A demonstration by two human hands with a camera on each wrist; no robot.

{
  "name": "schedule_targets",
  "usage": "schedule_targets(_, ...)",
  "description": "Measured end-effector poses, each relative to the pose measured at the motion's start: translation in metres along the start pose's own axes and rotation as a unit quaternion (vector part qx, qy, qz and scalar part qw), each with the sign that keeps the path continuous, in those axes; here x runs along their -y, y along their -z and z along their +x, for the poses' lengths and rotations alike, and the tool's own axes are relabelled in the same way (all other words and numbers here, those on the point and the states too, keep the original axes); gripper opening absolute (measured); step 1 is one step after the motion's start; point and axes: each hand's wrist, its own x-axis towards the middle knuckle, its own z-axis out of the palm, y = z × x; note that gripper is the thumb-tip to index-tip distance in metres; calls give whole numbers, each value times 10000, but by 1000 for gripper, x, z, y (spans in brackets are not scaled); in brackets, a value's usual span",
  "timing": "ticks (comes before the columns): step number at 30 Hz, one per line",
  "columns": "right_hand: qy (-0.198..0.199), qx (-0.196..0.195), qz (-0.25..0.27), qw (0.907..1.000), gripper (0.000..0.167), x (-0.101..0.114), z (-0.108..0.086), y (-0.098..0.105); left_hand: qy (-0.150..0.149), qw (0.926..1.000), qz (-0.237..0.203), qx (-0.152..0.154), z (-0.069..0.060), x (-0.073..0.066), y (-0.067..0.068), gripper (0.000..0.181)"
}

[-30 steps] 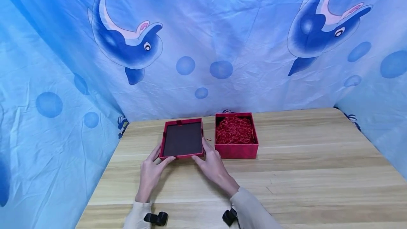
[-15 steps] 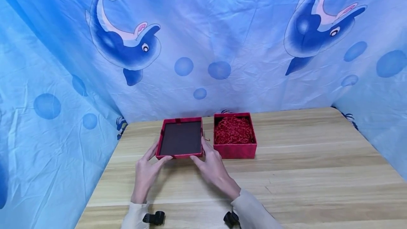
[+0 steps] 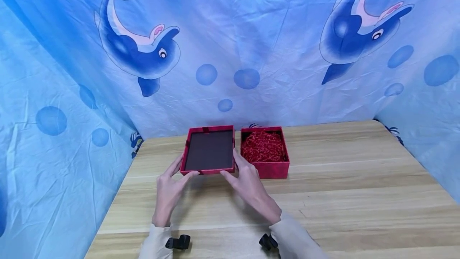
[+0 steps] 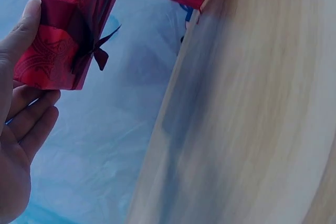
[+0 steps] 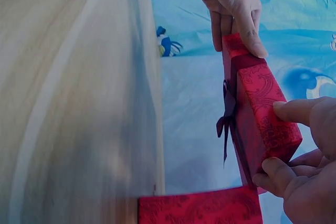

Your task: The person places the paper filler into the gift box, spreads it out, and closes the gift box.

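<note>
Both hands hold a red patterned box lid (image 3: pixel 210 150) off the table, its dark inner side facing up. My left hand (image 3: pixel 170 189) grips the near left corner, thumb on the front wall and fingers along the side. At the near right corner my right hand (image 3: pixel 249 183) grips likewise. A dark ribbon bow (image 5: pixel 227 109) hangs beneath the lid in the right wrist view; the ribbon also shows in the left wrist view. Just right of the lid stands the open red box (image 3: pixel 273 170), filled with red shredded paper (image 3: pixel 264 147).
The box stands near the back edge of the wooden table (image 3: pixel 345 195). A blue curtain with dolphins (image 3: pixel 223 43) hangs behind the table and along its sides.
The lid first came slightly left and nearer, then rose and moved right and away, closer to the box. Both hands moved with it and kept their grip.
</note>
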Motion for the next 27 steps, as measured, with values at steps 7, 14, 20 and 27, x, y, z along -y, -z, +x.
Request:
schedule_targets(7,118,19,-238,9996,79,-4,2,21,-347,9994,-17,-50,2,-13,-15,78)
schedule_targets(14,119,50,-409,9991,80,-11,2,44,-413,9991,-50,-2,2,-26,-32,79)
schedule_targets(20,147,75,-490,9987,81,-19,1,62,-336,9990,-278,81,1,-36,-48,79)
schedule_targets(27,-10,128,-439,9990,81,-29,0,79,-281,9983,-470,185,2,-46,-65,79)
